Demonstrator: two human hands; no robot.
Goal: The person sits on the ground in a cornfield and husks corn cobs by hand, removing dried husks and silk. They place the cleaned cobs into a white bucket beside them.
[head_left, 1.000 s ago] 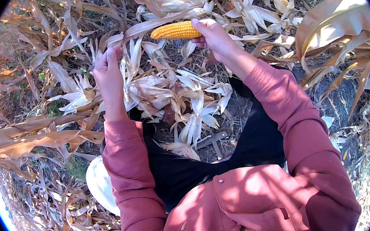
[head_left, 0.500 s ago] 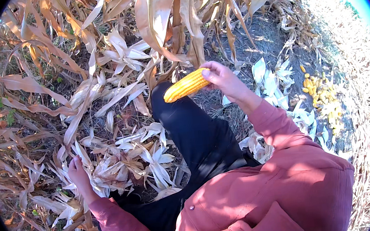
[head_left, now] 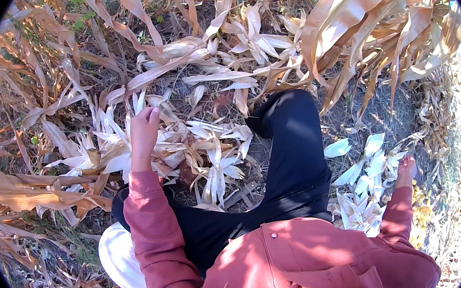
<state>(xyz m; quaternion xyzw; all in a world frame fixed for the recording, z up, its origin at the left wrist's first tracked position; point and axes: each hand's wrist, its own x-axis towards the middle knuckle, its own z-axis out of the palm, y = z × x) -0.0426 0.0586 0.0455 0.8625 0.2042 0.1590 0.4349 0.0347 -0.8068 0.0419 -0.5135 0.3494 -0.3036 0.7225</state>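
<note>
My left hand [head_left: 145, 130] is over the heap of dry corn husks [head_left: 218, 162] in front of me. Its fingers are curled closed, thumb on top, and a pale husk tip shows just beyond them; what they hold, if anything, is hidden. Far out on the right, my right hand [head_left: 407, 168] hangs beside the pile of yellow corn cobs [head_left: 420, 210], fingers loosely apart, with no cob visible in it. White husks [head_left: 368, 176] lie between that hand and my knee.
Dry cornstalks [head_left: 50, 56] stand at the left and far side. Broad dry leaves [head_left: 347, 17] hang over the upper right. My bent leg [head_left: 293, 148] in black trousers crosses the middle. Something white and rounded [head_left: 121, 259] is beside me at lower left.
The yellow corn cob that my right hand held is no longer in it; that hand has swung right to the cob pile. My left hand has moved forward over the husks. The view has turned left.
</note>
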